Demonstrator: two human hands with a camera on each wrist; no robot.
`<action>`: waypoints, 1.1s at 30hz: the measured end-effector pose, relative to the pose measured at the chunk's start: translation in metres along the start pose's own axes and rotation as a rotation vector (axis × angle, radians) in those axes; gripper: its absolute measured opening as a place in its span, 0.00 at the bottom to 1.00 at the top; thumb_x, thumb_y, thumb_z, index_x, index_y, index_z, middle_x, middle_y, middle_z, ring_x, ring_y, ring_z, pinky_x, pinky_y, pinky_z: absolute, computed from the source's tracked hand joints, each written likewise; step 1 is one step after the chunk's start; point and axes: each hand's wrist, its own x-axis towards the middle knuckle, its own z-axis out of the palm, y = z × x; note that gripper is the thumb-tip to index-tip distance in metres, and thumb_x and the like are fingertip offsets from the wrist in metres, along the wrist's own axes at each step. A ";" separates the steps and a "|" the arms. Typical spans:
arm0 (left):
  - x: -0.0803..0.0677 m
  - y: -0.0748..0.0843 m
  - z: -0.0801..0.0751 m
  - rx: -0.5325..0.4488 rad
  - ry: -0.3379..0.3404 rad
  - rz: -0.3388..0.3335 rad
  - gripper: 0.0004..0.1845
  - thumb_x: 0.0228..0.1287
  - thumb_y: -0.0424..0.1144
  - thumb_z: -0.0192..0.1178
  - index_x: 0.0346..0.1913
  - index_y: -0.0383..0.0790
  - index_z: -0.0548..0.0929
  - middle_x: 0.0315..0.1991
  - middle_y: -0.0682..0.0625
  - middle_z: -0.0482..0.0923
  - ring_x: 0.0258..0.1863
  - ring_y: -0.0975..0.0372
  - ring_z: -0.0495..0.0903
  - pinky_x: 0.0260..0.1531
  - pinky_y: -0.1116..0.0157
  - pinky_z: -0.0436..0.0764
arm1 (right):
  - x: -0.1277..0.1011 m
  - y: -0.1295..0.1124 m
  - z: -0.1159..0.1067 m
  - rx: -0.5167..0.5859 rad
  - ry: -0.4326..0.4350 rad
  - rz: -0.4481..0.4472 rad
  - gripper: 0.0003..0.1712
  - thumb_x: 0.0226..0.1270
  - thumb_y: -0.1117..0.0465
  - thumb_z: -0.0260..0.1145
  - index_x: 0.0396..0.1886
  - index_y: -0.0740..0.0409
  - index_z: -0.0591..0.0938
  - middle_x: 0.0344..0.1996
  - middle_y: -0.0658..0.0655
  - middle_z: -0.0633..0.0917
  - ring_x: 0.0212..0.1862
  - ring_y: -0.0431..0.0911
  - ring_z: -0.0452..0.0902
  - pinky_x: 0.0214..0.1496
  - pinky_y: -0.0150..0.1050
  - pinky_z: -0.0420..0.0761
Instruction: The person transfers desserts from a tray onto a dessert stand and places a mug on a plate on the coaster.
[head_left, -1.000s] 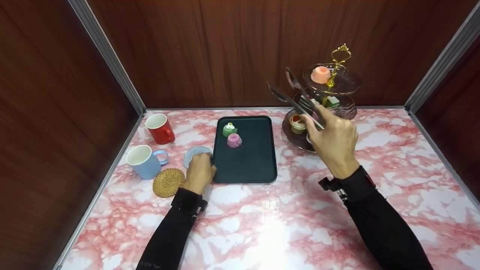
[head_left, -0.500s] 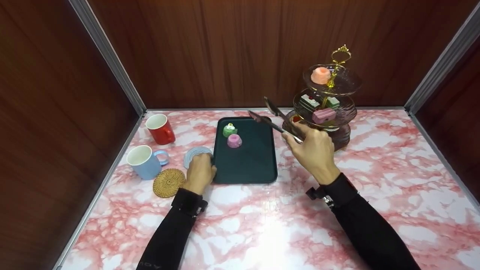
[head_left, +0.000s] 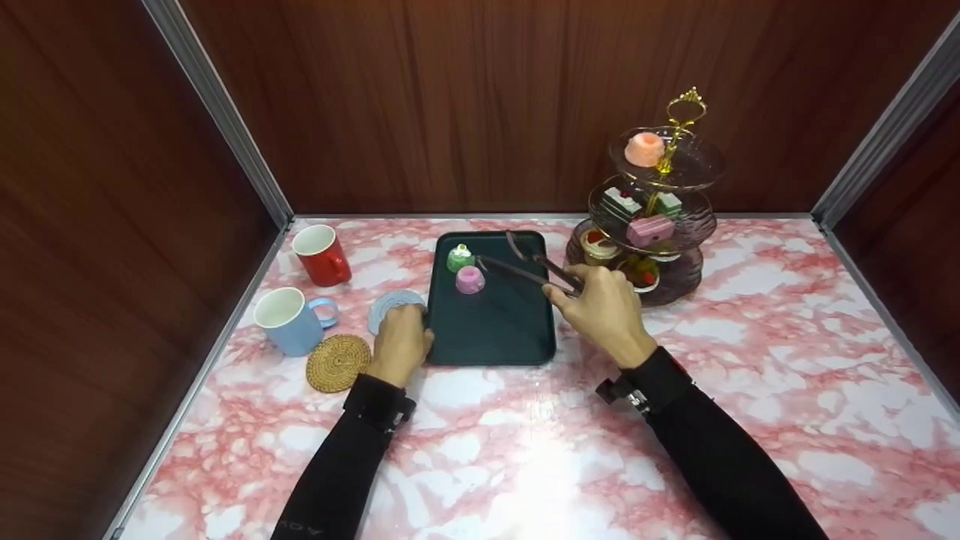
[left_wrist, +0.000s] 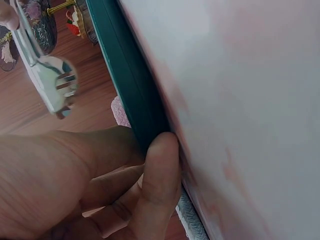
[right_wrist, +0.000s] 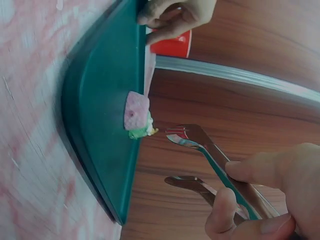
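Observation:
A dark green tray (head_left: 495,334) lies mid-table with a green cake (head_left: 459,259) and a pink cake (head_left: 469,280) near its far left. My right hand (head_left: 577,289) grips metal tongs (head_left: 525,274) over the tray. The tongs' tips are spread and empty, just right of the two cakes. The right wrist view shows the tongs (right_wrist: 200,145) close to the pink cake (right_wrist: 136,113). My left hand (head_left: 420,326) holds the tray's left front edge, with the thumb on the tray rim (left_wrist: 130,85).
A three-tier glass stand (head_left: 697,161) at the back right carries an orange cake (head_left: 643,148) and several other sweets. A red mug (head_left: 321,255), blue mug (head_left: 289,322), blue coaster (head_left: 390,304) and woven coaster (head_left: 339,364) sit left of the tray. Wooden walls enclose the table.
My right hand brought the empty tongs down and left, from beside the stand to over the tray near the cakes. The left hand stayed at the tray's edge.

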 end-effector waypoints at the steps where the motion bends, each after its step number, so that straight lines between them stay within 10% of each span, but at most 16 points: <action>1: 0.000 0.000 0.000 0.001 0.000 0.000 0.09 0.49 0.34 0.64 0.37 0.41 0.83 0.36 0.42 0.81 0.36 0.50 0.81 0.35 0.52 0.79 | 0.000 0.000 0.002 -0.004 -0.011 0.003 0.26 0.47 0.33 0.66 0.40 0.44 0.84 0.22 0.46 0.84 0.23 0.44 0.77 0.20 0.40 0.70; 33: 0.000 -0.001 0.001 -0.001 0.016 0.025 0.07 0.49 0.34 0.64 0.34 0.40 0.82 0.32 0.43 0.80 0.33 0.51 0.81 0.31 0.53 0.79 | -0.004 -0.012 0.043 0.014 -0.121 -0.034 0.22 0.47 0.35 0.67 0.34 0.45 0.85 0.24 0.46 0.84 0.24 0.43 0.78 0.25 0.42 0.73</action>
